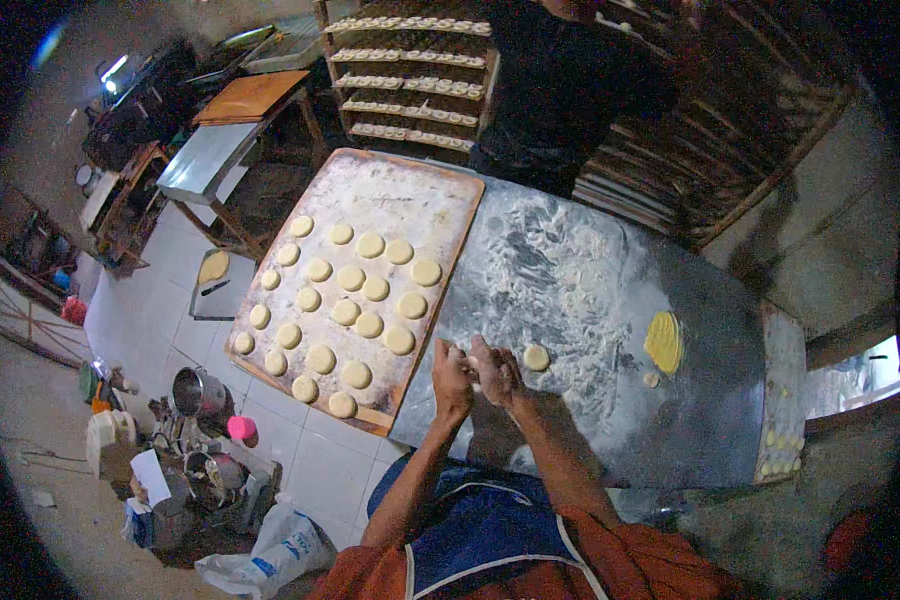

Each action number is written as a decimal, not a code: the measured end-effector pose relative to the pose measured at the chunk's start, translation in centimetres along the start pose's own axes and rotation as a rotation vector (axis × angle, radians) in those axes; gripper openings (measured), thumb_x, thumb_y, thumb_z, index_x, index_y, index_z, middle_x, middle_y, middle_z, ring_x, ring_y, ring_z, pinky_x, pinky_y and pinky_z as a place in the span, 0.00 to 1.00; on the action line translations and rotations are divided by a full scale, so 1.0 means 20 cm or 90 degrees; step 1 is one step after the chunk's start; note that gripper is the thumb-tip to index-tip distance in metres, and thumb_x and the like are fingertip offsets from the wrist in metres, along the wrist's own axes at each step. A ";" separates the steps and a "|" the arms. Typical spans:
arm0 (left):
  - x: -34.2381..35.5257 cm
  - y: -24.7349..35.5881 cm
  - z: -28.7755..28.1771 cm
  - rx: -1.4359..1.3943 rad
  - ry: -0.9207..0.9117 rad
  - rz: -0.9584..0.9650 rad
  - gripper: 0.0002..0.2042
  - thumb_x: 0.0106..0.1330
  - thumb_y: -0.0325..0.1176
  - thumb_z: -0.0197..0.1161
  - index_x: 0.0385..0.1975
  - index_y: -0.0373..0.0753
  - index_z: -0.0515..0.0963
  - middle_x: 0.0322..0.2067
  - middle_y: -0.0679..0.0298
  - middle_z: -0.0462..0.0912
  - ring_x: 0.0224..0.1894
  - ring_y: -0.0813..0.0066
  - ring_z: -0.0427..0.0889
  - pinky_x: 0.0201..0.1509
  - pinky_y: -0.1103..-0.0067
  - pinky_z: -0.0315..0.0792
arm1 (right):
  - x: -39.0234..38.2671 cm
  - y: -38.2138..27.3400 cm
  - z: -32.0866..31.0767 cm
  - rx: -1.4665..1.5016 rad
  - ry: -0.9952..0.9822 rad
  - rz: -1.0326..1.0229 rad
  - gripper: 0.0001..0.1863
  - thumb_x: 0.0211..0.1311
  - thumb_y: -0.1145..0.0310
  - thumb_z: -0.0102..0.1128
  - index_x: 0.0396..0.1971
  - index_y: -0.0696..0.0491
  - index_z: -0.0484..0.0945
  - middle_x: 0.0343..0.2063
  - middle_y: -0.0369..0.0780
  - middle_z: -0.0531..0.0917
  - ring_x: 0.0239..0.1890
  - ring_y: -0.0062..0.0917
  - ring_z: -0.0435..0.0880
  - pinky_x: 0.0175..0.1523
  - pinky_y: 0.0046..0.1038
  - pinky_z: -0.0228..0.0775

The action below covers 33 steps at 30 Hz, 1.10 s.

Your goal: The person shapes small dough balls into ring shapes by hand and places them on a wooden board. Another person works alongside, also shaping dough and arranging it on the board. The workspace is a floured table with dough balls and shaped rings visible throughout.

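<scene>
Close together at the table's near edge, my left hand (452, 382) and my right hand (497, 372) are both closed, fingers curled around a small pale piece of dough (473, 368). Most of that piece is hidden by the fingers. Just right of my right hand, one round flattened dough piece (536, 358) lies on the floured metal table (700, 430). Farther right sits a yellow ridged mass (663, 342), with a small dough lump (651, 380) beside it. To the left, several round dough pieces (350, 278) lie in rough rows on a floured wooden board (390, 205).
A rack (410, 80) with trays of dough pieces stands beyond the board, beside a person in dark clothes (580, 85). Pots (200, 392), a pink cup (241, 428) and a plastic bag (280, 545) are at lower left. Another board (782, 380) with dough pieces lies at the right edge.
</scene>
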State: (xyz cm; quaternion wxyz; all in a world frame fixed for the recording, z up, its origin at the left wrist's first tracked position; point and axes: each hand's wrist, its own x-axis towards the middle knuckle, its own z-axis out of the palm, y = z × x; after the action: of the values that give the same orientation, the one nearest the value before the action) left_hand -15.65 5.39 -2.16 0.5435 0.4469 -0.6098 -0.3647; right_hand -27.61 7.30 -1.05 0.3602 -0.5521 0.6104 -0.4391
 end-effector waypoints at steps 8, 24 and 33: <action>0.22 -0.05 -0.26 -0.061 -0.057 -0.113 0.15 0.69 0.45 0.45 0.23 0.43 0.64 0.18 0.69 0.62 0.21 0.73 0.67 0.26 0.75 0.65 | 0.09 -0.20 0.33 0.099 0.094 0.186 0.24 0.68 0.56 0.47 0.22 0.62 0.75 0.16 0.40 0.74 0.20 0.25 0.75 0.22 0.32 0.63; 0.11 -0.13 -0.78 -0.041 -0.141 -0.271 0.16 0.71 0.43 0.43 0.24 0.40 0.67 0.19 0.64 0.72 0.22 0.69 0.72 0.27 0.72 0.69 | -0.10 -0.30 0.66 0.316 -0.074 -0.067 0.23 0.67 0.53 0.43 0.20 0.56 0.70 0.20 0.38 0.75 0.25 0.23 0.76 0.31 0.26 0.67; 0.33 -0.07 -0.88 0.475 -0.129 -0.152 0.12 0.67 0.36 0.54 0.45 0.38 0.73 0.42 0.54 0.76 0.46 0.57 0.75 0.47 0.63 0.68 | -0.01 -0.48 0.53 -0.272 -0.020 0.129 0.33 0.52 0.60 0.68 0.56 0.57 0.66 0.39 0.49 0.81 0.40 0.39 0.82 0.47 0.36 0.74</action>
State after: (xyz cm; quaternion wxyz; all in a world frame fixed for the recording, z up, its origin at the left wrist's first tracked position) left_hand 1.98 -0.49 1.32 0.2351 0.6428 -0.6947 -0.2212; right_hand -14.31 6.03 4.19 0.2869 -0.5587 0.7358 -0.2531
